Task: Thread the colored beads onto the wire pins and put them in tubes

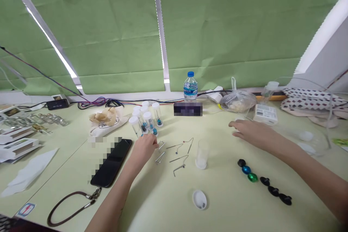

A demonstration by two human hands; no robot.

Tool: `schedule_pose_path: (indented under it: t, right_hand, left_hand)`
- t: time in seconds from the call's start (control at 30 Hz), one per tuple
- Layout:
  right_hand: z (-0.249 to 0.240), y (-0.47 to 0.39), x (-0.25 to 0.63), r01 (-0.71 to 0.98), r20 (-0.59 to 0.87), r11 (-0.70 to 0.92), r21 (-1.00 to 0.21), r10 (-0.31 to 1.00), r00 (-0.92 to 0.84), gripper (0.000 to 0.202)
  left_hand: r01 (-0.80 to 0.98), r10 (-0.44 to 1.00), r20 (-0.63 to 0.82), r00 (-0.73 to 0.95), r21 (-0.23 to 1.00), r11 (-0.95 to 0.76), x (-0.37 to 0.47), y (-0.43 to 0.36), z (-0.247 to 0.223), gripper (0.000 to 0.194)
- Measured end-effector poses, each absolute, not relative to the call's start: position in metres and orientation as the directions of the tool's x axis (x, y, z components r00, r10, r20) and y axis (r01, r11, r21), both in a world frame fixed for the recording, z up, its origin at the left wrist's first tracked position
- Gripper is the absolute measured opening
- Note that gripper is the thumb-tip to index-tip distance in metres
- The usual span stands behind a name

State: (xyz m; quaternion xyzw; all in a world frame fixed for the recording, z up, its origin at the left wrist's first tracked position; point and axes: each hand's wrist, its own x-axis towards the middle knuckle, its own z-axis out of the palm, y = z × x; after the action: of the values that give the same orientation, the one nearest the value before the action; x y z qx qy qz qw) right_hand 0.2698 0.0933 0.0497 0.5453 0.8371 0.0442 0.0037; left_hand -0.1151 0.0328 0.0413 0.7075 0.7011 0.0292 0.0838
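My left hand point(146, 146) is at the front of a group of clear tubes with white caps point(147, 116), which hold small blue and dark pieces. Its fingers curl down and inward; whatever they hold is hidden. Thin bent metal wires point(160, 157) lie just right of it, some with small coloured beads. My right hand point(243, 130) hovers farther right, fingers stretched out and apart, nothing in them. Between the hands stands an uncapped clear tube point(202, 150). Nearer me lies a white cap point(199, 199) with something small and dark inside.
Blue and green faceted pieces point(249, 174) and black knob-like pieces point(274, 190) lie at right. A phone point(111, 163) with a strap point(65, 203) is at left. Behind stand a water bottle point(190, 87), a small clock-like box point(187, 109), and a plastic bag point(237, 100).
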Motion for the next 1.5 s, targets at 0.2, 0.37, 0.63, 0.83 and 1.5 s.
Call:
schedule_pose_path:
  t: [0.2,0.37,0.63,0.83,1.5]
  right_hand:
    - [0.082,0.061,0.239,0.837,-0.029,0.522,-0.163,0.845,-0.533,0.026]
    - [0.095,0.049,0.235,0.831,-0.047,0.5,-0.244,0.85,-0.525,0.029]
    - [0.101,0.045,0.24,0.831,-0.022,0.486,-0.27,0.86,-0.51,0.034]
    - [0.112,0.034,0.247,0.831,0.058,0.52,-0.198,0.853,-0.519,0.032]
    - [0.084,-0.009,0.237,0.777,-0.03,0.541,-0.322,0.814,-0.58,0.032]
  left_hand:
    - [0.982,0.981,-0.179,0.075,0.187,-0.04,-0.118,0.028,0.043,0.009]
    - [0.988,0.979,-0.193,0.062,0.153,-0.033,-0.106,0.025,0.038,0.012]
    - [0.981,0.98,-0.185,0.077,0.187,-0.042,-0.095,0.024,0.031,0.026]
    - [0.955,0.983,-0.137,0.124,0.286,-0.08,-0.095,0.023,0.038,0.02]
    - [0.833,0.883,-0.217,0.416,0.48,-0.274,-0.066,-0.001,0.021,0.008]
